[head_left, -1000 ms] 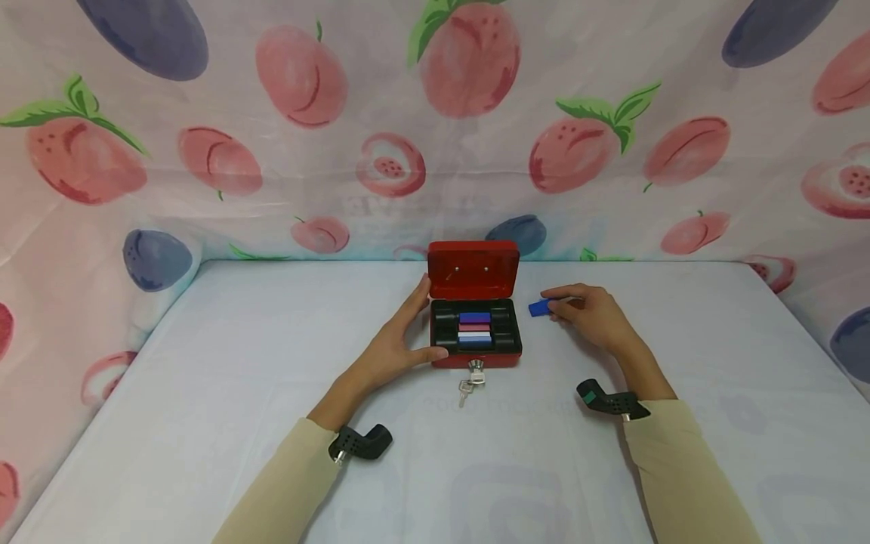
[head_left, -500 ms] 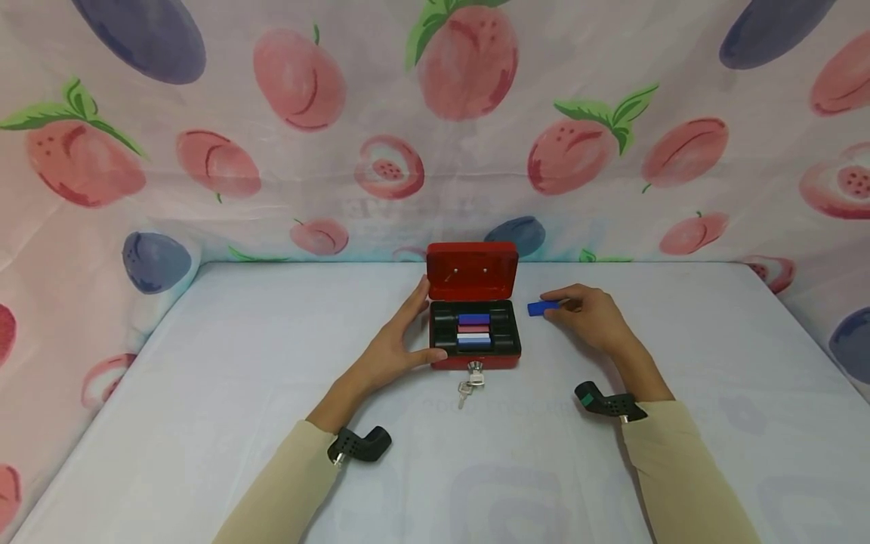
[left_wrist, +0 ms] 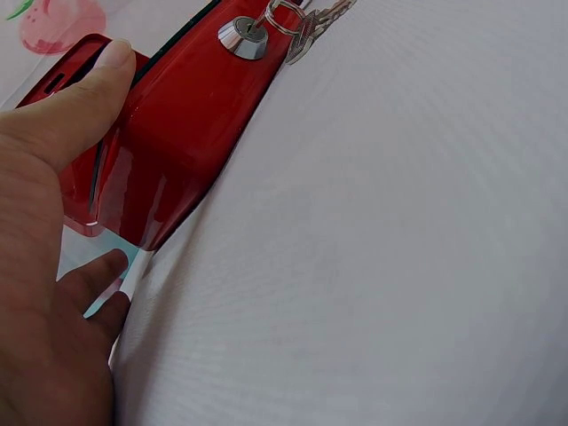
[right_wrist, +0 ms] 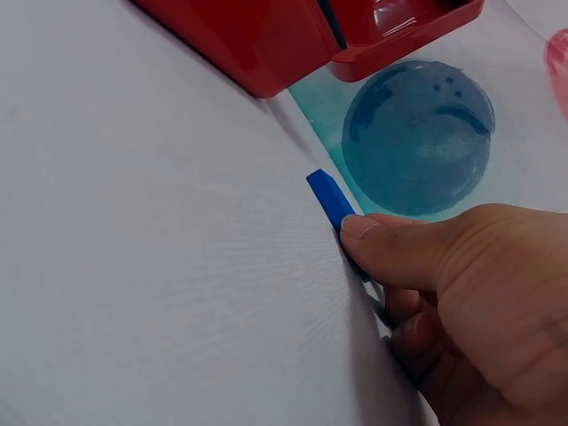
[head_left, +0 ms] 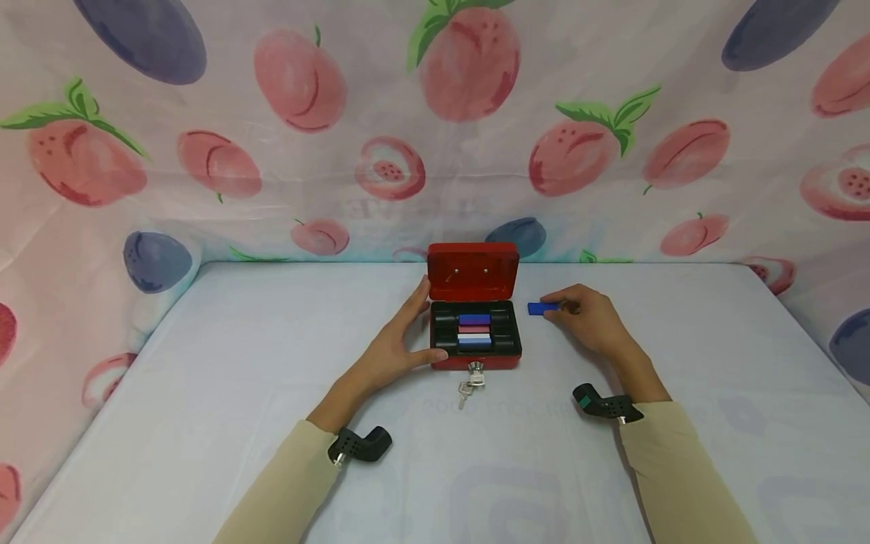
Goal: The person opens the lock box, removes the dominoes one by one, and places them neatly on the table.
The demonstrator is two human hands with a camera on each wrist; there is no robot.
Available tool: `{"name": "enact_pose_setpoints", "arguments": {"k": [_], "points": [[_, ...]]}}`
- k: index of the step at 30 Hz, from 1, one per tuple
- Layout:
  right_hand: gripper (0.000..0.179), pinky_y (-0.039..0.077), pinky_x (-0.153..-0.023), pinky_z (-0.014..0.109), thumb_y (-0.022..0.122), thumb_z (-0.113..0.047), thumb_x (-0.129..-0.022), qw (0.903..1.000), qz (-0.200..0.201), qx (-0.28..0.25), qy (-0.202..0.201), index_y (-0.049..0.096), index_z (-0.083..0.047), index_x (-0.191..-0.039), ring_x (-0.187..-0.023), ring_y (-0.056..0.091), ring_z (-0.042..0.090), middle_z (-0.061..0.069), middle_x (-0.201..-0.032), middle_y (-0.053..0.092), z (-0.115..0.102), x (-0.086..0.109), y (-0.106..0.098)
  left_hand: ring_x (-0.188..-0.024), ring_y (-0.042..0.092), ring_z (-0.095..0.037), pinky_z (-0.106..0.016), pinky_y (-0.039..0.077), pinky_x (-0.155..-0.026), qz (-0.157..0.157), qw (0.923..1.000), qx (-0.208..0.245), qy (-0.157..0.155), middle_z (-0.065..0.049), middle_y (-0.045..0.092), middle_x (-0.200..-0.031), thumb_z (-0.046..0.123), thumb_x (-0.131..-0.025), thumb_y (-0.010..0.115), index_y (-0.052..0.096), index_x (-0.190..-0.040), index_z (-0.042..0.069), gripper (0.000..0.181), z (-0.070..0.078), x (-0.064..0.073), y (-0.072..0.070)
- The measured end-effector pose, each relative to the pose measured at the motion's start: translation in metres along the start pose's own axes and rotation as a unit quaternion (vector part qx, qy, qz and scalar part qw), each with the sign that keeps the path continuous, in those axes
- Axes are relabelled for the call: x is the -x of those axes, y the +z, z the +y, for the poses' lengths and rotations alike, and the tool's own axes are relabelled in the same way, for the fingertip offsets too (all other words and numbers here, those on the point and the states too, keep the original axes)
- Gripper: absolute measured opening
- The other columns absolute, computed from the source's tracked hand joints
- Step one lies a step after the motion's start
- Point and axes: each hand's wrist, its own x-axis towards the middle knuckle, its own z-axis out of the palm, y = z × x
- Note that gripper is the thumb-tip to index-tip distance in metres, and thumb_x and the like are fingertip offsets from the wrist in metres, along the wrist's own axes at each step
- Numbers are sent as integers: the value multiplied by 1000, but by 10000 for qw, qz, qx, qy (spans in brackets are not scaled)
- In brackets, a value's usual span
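A red metal cash box (head_left: 476,363) stands with its lid (head_left: 472,272) raised. Its black tray (head_left: 504,325) holds several small coloured bars (head_left: 474,330) in the middle compartment. Keys (head_left: 465,391) hang from the lock on its front. My left hand (head_left: 394,344) steadies the box at its left side, thumb resting on the front corner and fingers stretched out toward the lid. To the right of the box, my right hand (head_left: 590,317) pinches a small flat blue bar (right_wrist: 332,201) between thumb and fingers, low over the table. The bar's rear end is hidden by the hand.
A white cloth covers the table (head_left: 204,393), which meets a fruit-patterned curtain (head_left: 306,174) right behind the box. Each wrist wears a black camera mount (head_left: 607,403).
The blue bar has turned slightly in the right hand's fingers, from tilted to nearly level in the head view. The left hand and box stay in place.
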Motion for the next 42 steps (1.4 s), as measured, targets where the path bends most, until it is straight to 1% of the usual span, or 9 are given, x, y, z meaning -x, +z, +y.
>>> {"name": "enact_pose_setpoints", "arguments": {"k": [12,19,24,28,30,33,36,40,42], "points": [[24,43,-76,38,62,-19,-84,10000,-12,52,-19,64,-13,-107,-87,45,23,7,-100,53,-1,1,0,-127,28,-29,-47,19,-103,-23,10000,-2,8,-2,4,-149,17,-75,72,8,-144,14,95,-1,-1,0],[24,42,-73,36,63,-21,-84,10000,25,19,79,65,-14,-107,-85,45,22,6,-99,53,-2,0,0,-127,28,-30,-46,19,-103,-19,10000,-35,24,-3,4,-149,18,-75,72,7,-144,14,95,-4,-1,1],[30,45,-76,40,64,-20,-83,9999,-97,4,89,62,-11,-111,-90,50,25,9,-108,52,-12,0,-7,-127,27,-30,-47,20,-103,10,10000,-53,26,-3,4,-149,17,-75,72,7,-144,15,95,-4,-1,1],[32,47,-72,42,63,-23,-83,9999,33,-130,-43,61,-8,-111,-92,53,29,13,-114,51,-18,-1,-13,-127,27,-30,-47,21,-102,17,10000,-76,43,-2,5,-149,17,-75,72,7,-144,16,96,-3,-1,1],[33,48,-67,37,61,-33,-84,9996,235,-95,-135,63,-13,-109,-90,53,25,7,-111,54,-9,-5,-11,-127,27,-30,-47,21,-102,23,10000,-69,51,-3,5,-149,17,-75,72,7,-144,15,96,-3,0,1],[33,46,-62,31,55,-49,-82,9985,465,47,-296,62,-26,-104,-85,52,15,-7,-100,57,13,-16,-2,-127,28,-30,-47,21,-102,38,9999,-70,78,-3,5,-149,17,-75,72,7,-144,15,95,-3,0,1],[28,45,-62,29,52,-56,-79,9964,680,151,-488,60,-38,-98,-80,51,8,-18,-90,56,33,-29,8,-127,28,-30,-46,21,-102,40,9999,-74,100,-3,5,-149,17,-75,72,7,-144,15,95,-3,0,2],[24,44,-61,30,54,-56,-79,9934,861,-1,-756,60,-42,-96,-78,50,6,-20,-90,56,36,-34,12,-127,28,-31,-47,22,-102,35,9999,-83,104,-3,5,-149,16,-75,72,7,-144,14,95,-4,0,2],[25,44,-60,30,54,-54,-80,9938,761,-173,-793,61,-39,-97,-78,52,9,-16,-92,58,21,-29,6,-127,28,-31,-47,22,-102,37,9999,-87,96,-3,6,-149,16,-75,72,7,-144,14,95,-4,-1,2]]}}
